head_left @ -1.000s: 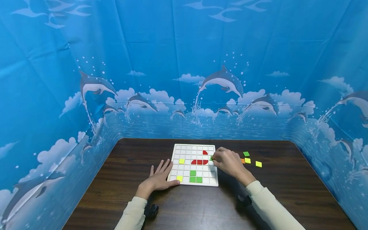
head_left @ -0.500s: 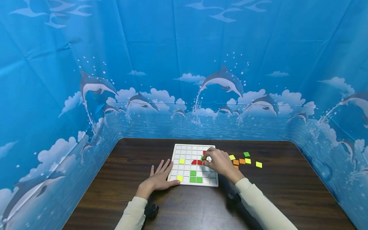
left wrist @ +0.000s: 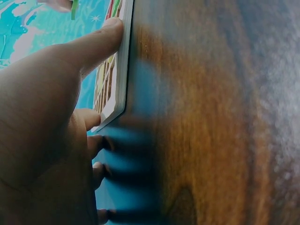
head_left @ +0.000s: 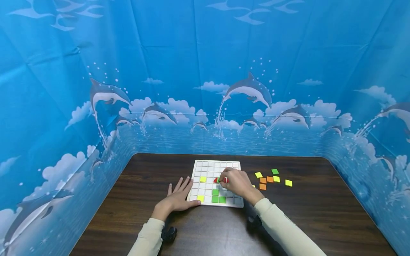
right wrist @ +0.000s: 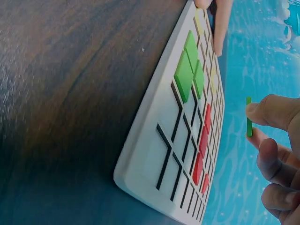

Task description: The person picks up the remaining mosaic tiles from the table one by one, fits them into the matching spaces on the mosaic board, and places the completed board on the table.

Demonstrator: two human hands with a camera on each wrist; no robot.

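A white gridded board (head_left: pixel 231 203) lies on the table. My left hand (head_left: pixel 175 201) rests at its left side, fingers spread on the tabletop and thumb (left wrist: pixel 110 35) on the board's near edge. Above the board, my right hand (head_left: pixel 236 181) pinches a thin green tile (right wrist: pixel 249 117) between thumb and finger; in the right wrist view the tile is apart from the grid. Several red pieces (right wrist: pixel 203 140) sit in the grid, partly covered by this hand in the head view. Three green tiles (head_left: pixel 215 192) form an L near the front, and two yellow tiles (head_left: pixel 203 179) lie to the left.
Right of the board, loose tiles are scattered on the dark wooden table (head_left: pixel 320 213): several yellow (head_left: pixel 289 183), several orange (head_left: pixel 263 186) and one green (head_left: pixel 274 171). A blue dolphin-print curtain (head_left: pixel 166 53) encloses the table's back and sides.
My right hand has moved left across the board with the green tile, from its right edge to over the red row. Loose tiles behind it have come into view. The left hand stays put.
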